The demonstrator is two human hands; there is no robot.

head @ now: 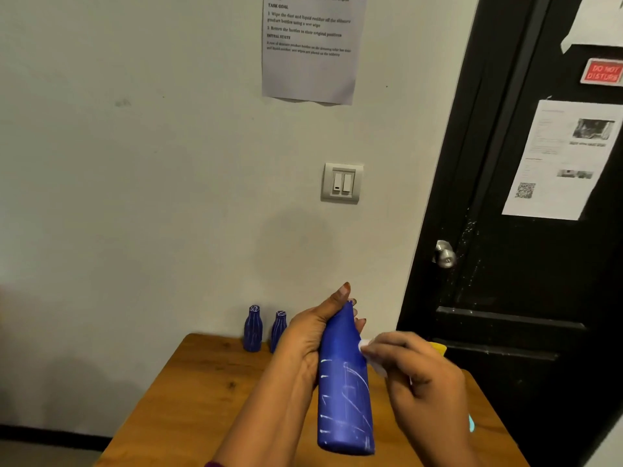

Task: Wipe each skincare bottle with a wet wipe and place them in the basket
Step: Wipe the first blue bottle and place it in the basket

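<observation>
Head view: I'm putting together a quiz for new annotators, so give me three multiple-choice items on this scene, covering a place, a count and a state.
1. Where do the two small blue bottles stand?
A. On the floor
B. At the far edge of the table, by the wall
C. In a drawer

2. How many blue bottles show?
A. One
B. Five
C. Three

3. What state is the large blue bottle in?
A. Held above the table by the left hand, with the right hand pressing a white wipe to it
B. Lying flat on the table
C. Standing in line with the small ones

Answers:
1. B: both stand upright at the table's back edge.
2. C: there are two small ones plus the large one.
3. A: fingers wrap its neck and the wipe meets its side.
</observation>
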